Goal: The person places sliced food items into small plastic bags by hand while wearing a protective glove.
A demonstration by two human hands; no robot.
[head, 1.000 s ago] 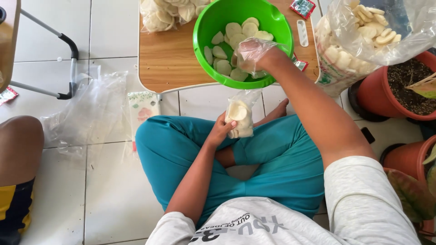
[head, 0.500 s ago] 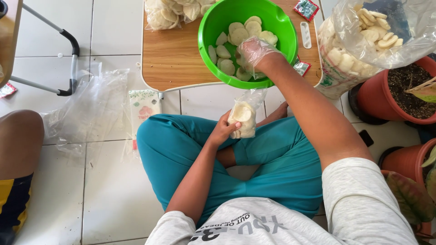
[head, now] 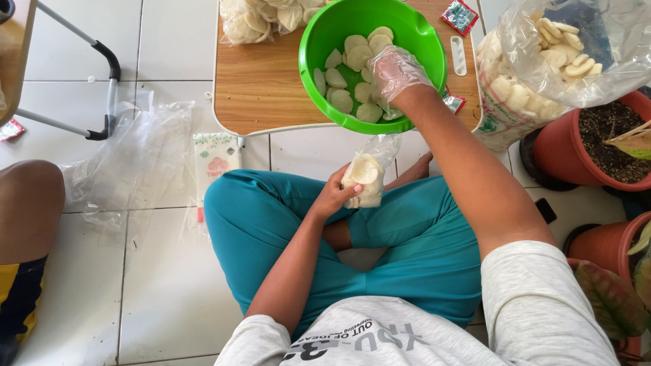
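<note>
Seated cross-legged, the plastic-gloved right hand [head: 399, 71] is grasping pale crackers [head: 352, 85] inside the green bowl [head: 325, 41]; the left hand [head: 336, 196] is clenching a small part-filled bag [head: 366, 177] below it. A loose grip could spill crackers onto the tiled floor [head: 163, 285].

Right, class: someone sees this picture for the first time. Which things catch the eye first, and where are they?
The bright green bowl on the low wooden table at top centre stands out, with pale crackers inside and the gloved right hand reaching in. Below it, over teal trousers, the left hand holds a small bag part-filled with crackers. At upper right sits a big clear sack of them beside red pots.
</note>
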